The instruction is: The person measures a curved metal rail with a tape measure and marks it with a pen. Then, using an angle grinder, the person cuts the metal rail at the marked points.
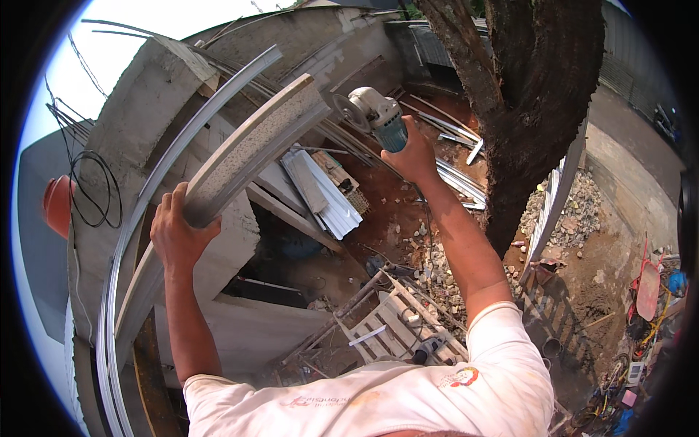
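My right hand [413, 155] is closed round the teal body of an angle grinder [392, 132], held up at the centre. The grinder's grey head and round disc [352, 114] point left, beside the far end of a long grey channel-shaped length [255, 138] with a speckled face. Whether the disc touches that end or spins I cannot tell. My left hand [180, 231] grips the channel length lower down, fingers over its outer edge and thumb on the near side. A thin silvery metal profile [164, 156] runs alongside it on the left.
Below lies reddish ground with rubble [437, 277], corrugated sheets [320, 193] and a wooden pallet-like frame [397, 320]. A thick tree trunk [539, 95] rises on the right. Concrete walls [164, 95] and a coiled black cable [95, 186] are at left. Tools [648, 291] clutter the lower right.
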Available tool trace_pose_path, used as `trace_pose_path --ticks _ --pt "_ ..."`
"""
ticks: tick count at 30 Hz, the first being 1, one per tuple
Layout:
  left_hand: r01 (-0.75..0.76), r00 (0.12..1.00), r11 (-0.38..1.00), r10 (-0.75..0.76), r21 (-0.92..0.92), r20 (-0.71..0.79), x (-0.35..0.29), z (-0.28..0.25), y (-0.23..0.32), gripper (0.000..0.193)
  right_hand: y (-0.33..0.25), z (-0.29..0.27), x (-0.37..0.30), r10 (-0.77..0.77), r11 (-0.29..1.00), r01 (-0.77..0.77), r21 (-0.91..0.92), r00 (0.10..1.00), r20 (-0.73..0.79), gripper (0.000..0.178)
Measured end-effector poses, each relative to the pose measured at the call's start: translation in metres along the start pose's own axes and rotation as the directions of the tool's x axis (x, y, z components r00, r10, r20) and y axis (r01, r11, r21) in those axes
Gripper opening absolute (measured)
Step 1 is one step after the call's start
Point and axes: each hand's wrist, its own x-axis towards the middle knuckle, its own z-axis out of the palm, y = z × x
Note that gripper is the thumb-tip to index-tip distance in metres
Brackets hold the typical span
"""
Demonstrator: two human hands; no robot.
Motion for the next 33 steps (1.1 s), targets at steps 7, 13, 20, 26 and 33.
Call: trace_pose_path --ticks 7,13,20,26,33 --pt "-0.051 0.998 0.997 0.053 0.056 -0.028 -0.004 0.005 -0.008 0.079 -0.002 0.007 0.027 -0.021 0.999 0.024 0.035 0.996 -0.082 0.061" --pt "-0.076 0.997 0.996 0.077 0.052 -0.026 -0.002 0.007 -0.01 0.079 -0.002 0.017 0.049 -0.058 0.988 0.079 0.136 0.987 -0.151 0.062" --pt "-0.086 0.996 0.996 0.087 0.036 -0.025 -0.001 0.006 -0.003 0.08 -0.005 0.029 0.06 -0.11 0.984 0.125 0.125 0.986 -0.122 0.06" --pt "-0.071 0.997 0.997 0.072 0.035 -0.013 0.002 0.002 0.0 0.08 -0.008 0.023 0.062 -0.083 0.985 0.101 0.14 0.988 -0.127 0.061" --pt "-0.034 0.999 0.999 0.035 0.041 -0.015 0.001 0.005 -0.004 0.079 0.017 -0.011 0.022 0.138 0.974 -0.116 0.196 0.985 -0.103 0.059"
